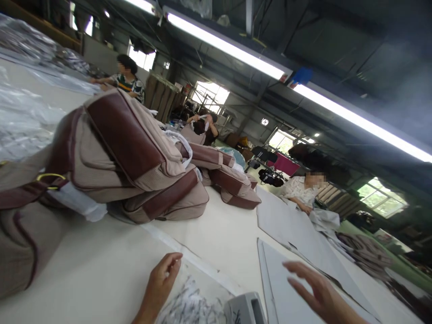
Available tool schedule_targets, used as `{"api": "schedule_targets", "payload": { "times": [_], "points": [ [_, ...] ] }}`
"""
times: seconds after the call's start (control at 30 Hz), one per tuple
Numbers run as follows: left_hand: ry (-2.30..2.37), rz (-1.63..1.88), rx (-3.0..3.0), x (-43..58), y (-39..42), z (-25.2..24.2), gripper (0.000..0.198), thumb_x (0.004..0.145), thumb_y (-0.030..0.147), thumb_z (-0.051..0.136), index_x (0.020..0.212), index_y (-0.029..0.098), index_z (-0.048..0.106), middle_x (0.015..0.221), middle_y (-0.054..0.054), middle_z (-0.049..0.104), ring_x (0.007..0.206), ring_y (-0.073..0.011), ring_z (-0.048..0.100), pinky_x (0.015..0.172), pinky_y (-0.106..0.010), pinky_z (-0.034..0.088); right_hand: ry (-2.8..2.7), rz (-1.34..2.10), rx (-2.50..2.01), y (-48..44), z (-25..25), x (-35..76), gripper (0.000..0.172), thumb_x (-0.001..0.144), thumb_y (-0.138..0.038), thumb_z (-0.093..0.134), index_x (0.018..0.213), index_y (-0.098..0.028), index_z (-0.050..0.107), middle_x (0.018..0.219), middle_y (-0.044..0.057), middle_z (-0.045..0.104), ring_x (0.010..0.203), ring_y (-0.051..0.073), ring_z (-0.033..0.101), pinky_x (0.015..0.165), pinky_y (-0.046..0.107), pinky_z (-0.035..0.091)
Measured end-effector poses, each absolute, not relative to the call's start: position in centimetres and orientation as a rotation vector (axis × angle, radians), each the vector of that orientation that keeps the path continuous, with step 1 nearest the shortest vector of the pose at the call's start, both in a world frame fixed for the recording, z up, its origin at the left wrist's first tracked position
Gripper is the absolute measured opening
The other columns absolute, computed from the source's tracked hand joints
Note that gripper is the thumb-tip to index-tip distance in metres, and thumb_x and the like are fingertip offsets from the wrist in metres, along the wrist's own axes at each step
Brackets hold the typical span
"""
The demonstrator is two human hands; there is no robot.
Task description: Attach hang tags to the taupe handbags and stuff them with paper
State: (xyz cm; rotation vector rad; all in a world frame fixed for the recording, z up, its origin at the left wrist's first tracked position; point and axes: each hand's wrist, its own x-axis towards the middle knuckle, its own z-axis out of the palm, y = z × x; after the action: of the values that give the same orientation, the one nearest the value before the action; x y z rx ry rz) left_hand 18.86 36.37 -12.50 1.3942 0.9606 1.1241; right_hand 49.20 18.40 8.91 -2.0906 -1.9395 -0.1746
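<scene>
My left hand [162,281] is over the white table [111,265] at the bottom middle, thumb and forefinger curled toward each other; whether something small is between them cannot be made out. Beside it lies a clear plastic bag [194,303] with dark print. My right hand [313,288] hovers above grey-white flat sheets [286,288], its fingers spread and holding nothing. Between the hands, at the bottom edge, stands a grey plastic object [245,308] with a slot. A pile of beige and maroon bags [124,135] lies to the left and ahead.
More clear plastic [23,117] covers the far left of the table. One person [130,83] is at the back left, another [204,128] handles a bag behind the pile, and a third [299,191] is at the right. Larger sheets [297,229] extend along the right side.
</scene>
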Motion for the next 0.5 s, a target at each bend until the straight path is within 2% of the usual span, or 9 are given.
{"api": "schedule_targets", "payload": {
  "times": [0.07,0.13,0.27,0.4,0.5],
  "points": [
    [0.947,1.012,1.296,19.1,38.6,-13.6,0.036,0.082,0.048,0.048,0.096,0.018,0.063,0.096,-0.004,0.069,0.09,-0.0199,0.064,0.08,-0.028,0.052,-2.005,-0.214,-2.208,26.2,9.3,52.9,0.03,0.082,-0.042,0.051,0.105,-0.027,0.063,0.103,0.004,0.068,0.093,0.022,0.065,0.079,0.034,0.055],
    [0.967,0.956,1.298,19.3,39.2,-14.5,0.037,0.083,0.047,0.046,0.102,0.018,0.061,0.099,-0.004,0.068,0.09,-0.0184,0.064,0.08,-0.027,0.052,-1.928,-0.409,-2.345,34.2,8.9,56.3,0.035,0.079,-0.04,0.051,0.106,-0.019,0.062,0.106,0.009,0.067,0.093,0.024,0.064,0.081,0.036,0.053],
    [1.115,1.04,1.485,20.2,37.9,-15.9,0.029,0.084,0.043,0.048,0.097,0.02,0.062,0.087,-0.003,0.068,0.079,-0.0162,0.065,0.071,-0.024,0.054,-1.738,-0.576,-2.416,46.3,6.2,61.1,0.044,0.079,-0.031,0.05,0.116,-0.008,0.055,0.116,0.02,0.06,0.111,0.032,0.054,0.092,0.046,0.043],
    [1.165,1.262,1.562,21.0,36.6,-17.0,0.024,0.085,0.036,0.048,0.1,0.022,0.061,0.089,-0.003,0.067,0.074,-0.0136,0.065,0.068,-0.021,0.054,-1.606,-0.599,-2.461,51.9,2.6,63.4,0.046,0.08,-0.026,0.05,0.122,-0.007,0.051,0.119,0.019,0.058,0.112,0.031,0.053,0.092,0.041,0.042],
    [1.187,1.268,1.603,20.8,36.2,-17.1,0.023,0.085,0.034,0.049,0.101,0.023,0.061,0.088,-0.003,0.067,0.072,-0.0134,0.065,0.066,-0.02,0.054,-1.539,-0.568,-2.51,53.5,-0.1,64.0,0.036,0.082,-0.026,0.051,0.113,-0.009,0.058,0.108,0.016,0.063,0.102,0.028,0.058,0.086,0.038,0.045]
  ]
}}
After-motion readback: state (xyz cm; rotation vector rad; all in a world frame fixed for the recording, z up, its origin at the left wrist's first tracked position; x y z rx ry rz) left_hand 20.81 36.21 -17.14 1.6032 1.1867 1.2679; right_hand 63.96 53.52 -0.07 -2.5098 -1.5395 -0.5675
